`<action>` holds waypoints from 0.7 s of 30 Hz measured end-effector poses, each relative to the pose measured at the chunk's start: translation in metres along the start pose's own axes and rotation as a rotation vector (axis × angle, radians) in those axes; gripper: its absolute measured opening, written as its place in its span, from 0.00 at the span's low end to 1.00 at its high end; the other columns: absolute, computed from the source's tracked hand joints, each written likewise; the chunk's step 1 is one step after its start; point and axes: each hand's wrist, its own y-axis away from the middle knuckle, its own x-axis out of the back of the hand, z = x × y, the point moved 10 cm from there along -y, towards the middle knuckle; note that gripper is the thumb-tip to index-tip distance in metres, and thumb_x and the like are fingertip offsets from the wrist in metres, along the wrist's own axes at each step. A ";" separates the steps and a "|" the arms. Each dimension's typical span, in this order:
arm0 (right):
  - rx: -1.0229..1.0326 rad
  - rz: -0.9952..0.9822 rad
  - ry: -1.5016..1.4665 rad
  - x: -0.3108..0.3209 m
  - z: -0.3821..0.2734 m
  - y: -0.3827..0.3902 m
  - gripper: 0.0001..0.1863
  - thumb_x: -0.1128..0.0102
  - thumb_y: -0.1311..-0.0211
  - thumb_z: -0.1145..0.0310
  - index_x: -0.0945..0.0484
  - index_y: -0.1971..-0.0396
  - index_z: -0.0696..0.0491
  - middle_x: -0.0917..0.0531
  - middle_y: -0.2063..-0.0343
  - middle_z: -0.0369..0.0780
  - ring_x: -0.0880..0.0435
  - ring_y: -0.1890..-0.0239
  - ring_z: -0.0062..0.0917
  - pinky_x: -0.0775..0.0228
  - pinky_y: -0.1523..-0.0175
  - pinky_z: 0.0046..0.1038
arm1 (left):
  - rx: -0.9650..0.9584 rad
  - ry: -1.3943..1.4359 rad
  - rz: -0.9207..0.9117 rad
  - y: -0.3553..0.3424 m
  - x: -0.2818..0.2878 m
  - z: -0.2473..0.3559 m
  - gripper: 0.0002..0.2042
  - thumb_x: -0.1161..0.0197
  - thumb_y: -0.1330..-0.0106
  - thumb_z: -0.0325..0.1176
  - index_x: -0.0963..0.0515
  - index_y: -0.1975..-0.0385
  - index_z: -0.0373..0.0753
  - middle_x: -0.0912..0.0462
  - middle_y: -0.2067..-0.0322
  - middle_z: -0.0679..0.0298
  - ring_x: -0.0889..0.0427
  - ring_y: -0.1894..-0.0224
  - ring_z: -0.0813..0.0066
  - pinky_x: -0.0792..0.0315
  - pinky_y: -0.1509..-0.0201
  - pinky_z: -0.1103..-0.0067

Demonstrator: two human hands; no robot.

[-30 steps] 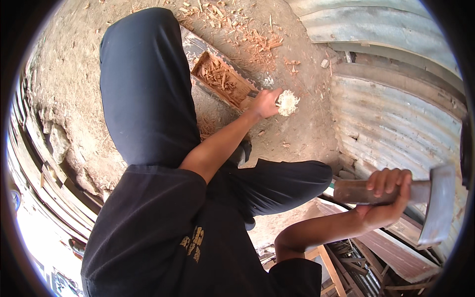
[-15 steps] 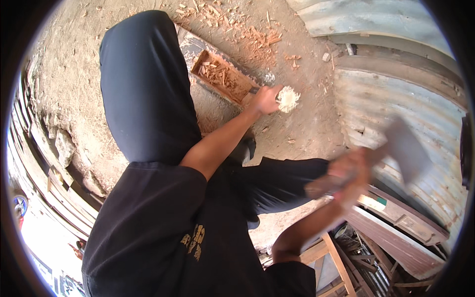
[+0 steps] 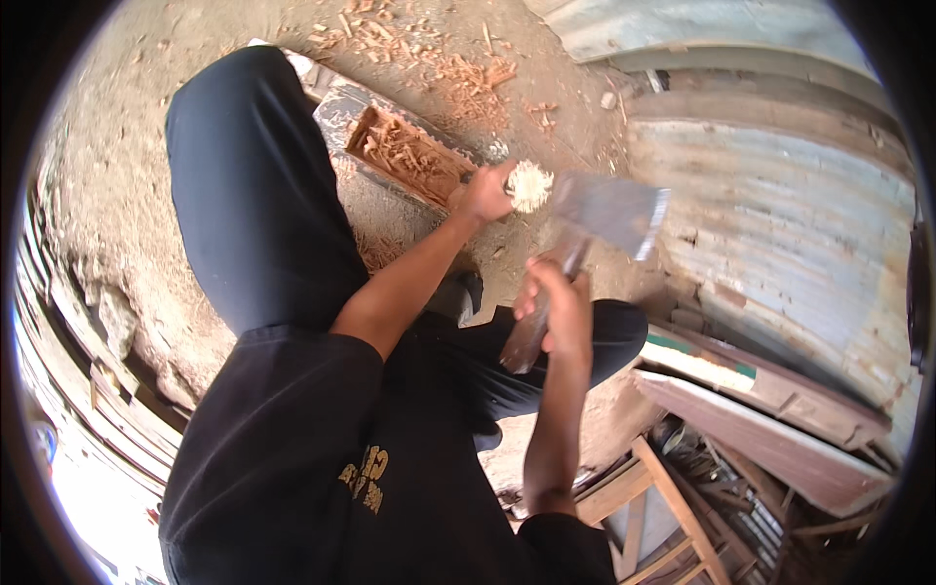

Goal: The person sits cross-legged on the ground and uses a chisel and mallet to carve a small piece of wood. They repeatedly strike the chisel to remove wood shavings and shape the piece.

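My left hand point(image 3: 485, 192) is closed around a chisel, whose pale, frayed handle end point(image 3: 529, 186) sticks out past the thumb side. Its blade is mostly hidden by the hand, down at the near right end of a hollowed wooden block point(image 3: 436, 133). Wood chips point(image 3: 409, 151) fill much of the long rectangular recess. In my right hand point(image 3: 561, 304) is a broad-bladed hatchet point(image 3: 609, 213), gripped by its wooden handle. The hatchet's head is close to the right of the chisel's frayed end; a small gap seems to separate them.
Loose shavings point(image 3: 468, 83) lie on the dirt floor beyond the block. Corrugated metal sheeting point(image 3: 770, 214) rises on the right. Boards point(image 3: 780, 444) and a wooden frame point(image 3: 673, 502) lean at the lower right. My bent knees point(image 3: 244, 185) flank the work.
My right hand has swung the hatchet leftward from the far right, bringing its head near the chisel. My left hand still grips the chisel at the block; the whole view has shifted slightly.
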 end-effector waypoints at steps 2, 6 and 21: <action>0.128 -0.012 0.031 -0.004 -0.085 0.024 0.11 0.43 0.47 0.67 0.31 0.67 0.56 0.31 0.89 0.35 0.31 0.89 0.21 0.35 0.81 0.25 | 0.014 0.053 -0.049 -0.004 -0.007 -0.028 0.28 0.35 0.53 0.37 0.30 0.49 0.36 0.21 0.63 0.44 0.22 0.57 0.53 0.27 0.57 0.69; 0.675 0.146 -0.124 0.044 -0.214 0.107 0.09 0.54 0.39 0.65 0.35 0.76 0.53 0.38 0.89 0.32 0.40 0.88 0.17 0.45 0.82 0.21 | -0.031 -0.038 0.038 0.006 -0.001 -0.006 0.20 0.40 0.55 0.28 0.27 0.59 0.30 0.22 0.69 0.43 0.20 0.64 0.50 0.27 0.62 0.70; 0.092 -0.014 -0.243 -0.009 -0.082 0.018 0.07 0.44 0.47 0.67 0.31 0.74 0.51 0.35 0.88 0.31 0.36 0.88 0.17 0.39 0.82 0.24 | -0.109 0.287 0.116 -0.010 -0.004 -0.048 0.22 0.32 0.52 0.38 0.24 0.59 0.33 0.19 0.69 0.49 0.17 0.65 0.61 0.26 0.61 0.74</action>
